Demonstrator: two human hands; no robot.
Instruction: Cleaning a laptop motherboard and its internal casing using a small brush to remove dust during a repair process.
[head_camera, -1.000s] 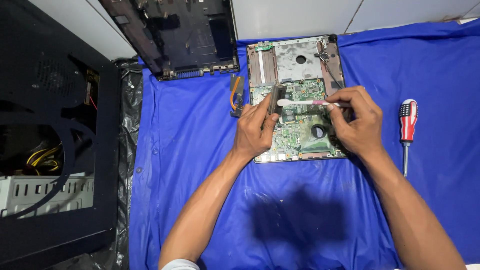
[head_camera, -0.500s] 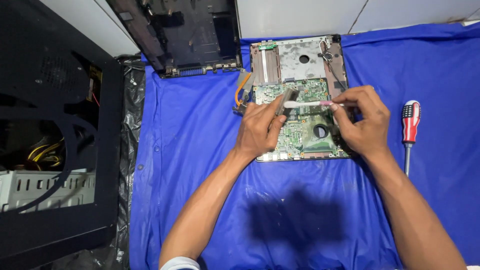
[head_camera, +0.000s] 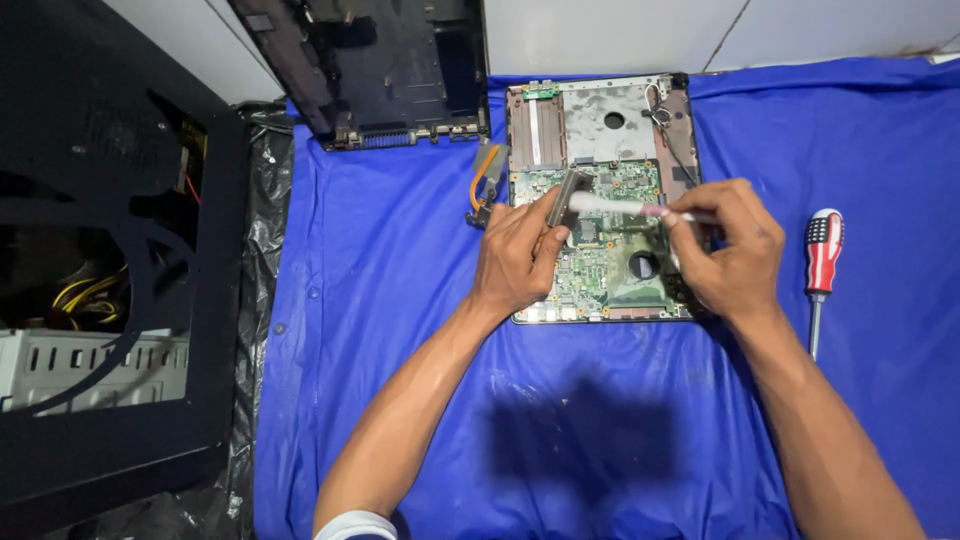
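A green laptop motherboard in its base shell (head_camera: 600, 270) lies on a blue cloth. My left hand (head_camera: 515, 255) rests on the board's left edge and pinches a thin grey metal piece (head_camera: 562, 198) tilted up off the board. My right hand (head_camera: 730, 250) grips the pink handle of a small white brush (head_camera: 605, 204), whose bristle end lies against that metal piece. The right hand covers the board's right edge.
A red-handled screwdriver (head_camera: 822, 262) lies on the blue cloth (head_camera: 400, 300) to the right. A dark laptop cover (head_camera: 385, 70) leans at the back. A black computer case (head_camera: 110, 260) with cables stands at the left. An orange flat cable (head_camera: 483, 175) sits by the board.
Both hands stay on the board with only small shifts; the brush tip moves slightly along the metal piece. The view has drifted a little.
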